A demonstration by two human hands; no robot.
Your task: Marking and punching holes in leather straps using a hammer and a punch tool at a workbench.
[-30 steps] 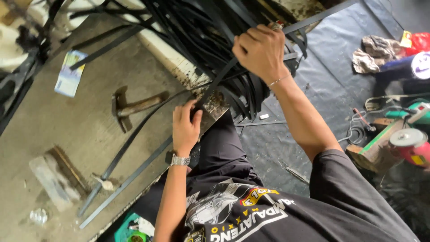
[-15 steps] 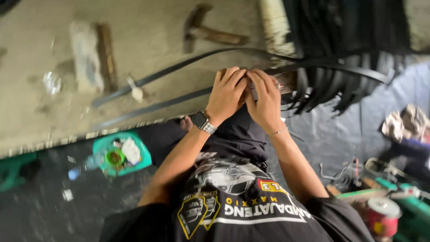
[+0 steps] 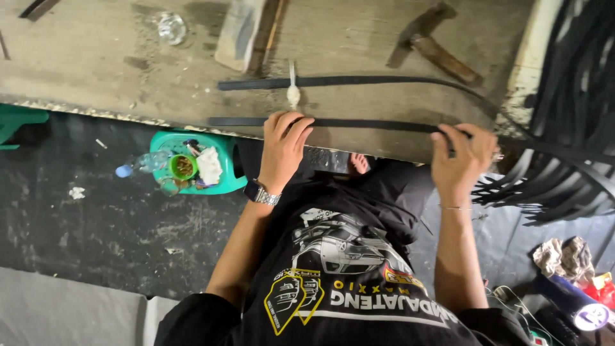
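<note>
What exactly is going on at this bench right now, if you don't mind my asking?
A person holds a long black strip flat along the near edge of a worn wooden board. The left hand presses on it and the right hand grips it farther along, near a bundle of similar black strips. A second strip and a hammer lie on the board beyond.

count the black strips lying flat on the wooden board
2. The nearer strip runs along the board's front edge under the left hand and right hand; the farther strip lies behind it. More hang bundled at right.
</note>
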